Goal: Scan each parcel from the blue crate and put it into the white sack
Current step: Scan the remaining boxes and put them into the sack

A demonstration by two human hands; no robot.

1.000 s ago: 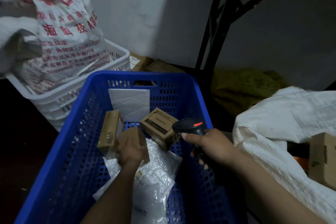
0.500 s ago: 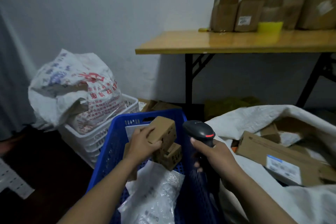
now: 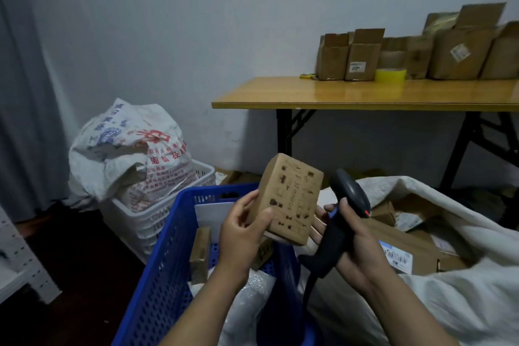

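Though partly behind the parcel [image 3: 290,199], right fingers [image 3: 320,223] round scanner [image 3: 349,194]; left fingers [image 3: 245,205] round parcel.

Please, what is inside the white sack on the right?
Inside the white sack lie brown cardboard parcels: a large flat parcel with a barcode label, and smaller parcels behind it. The sack's folded cloth covers whatever lies deeper.

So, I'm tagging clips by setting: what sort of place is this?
Probably a small parcel-sorting back room: the right hand holds a barcode scanner, the left hand a printed cardboard parcel; the blue crate and white sack hold more parcels; opened cartons line a folding table.
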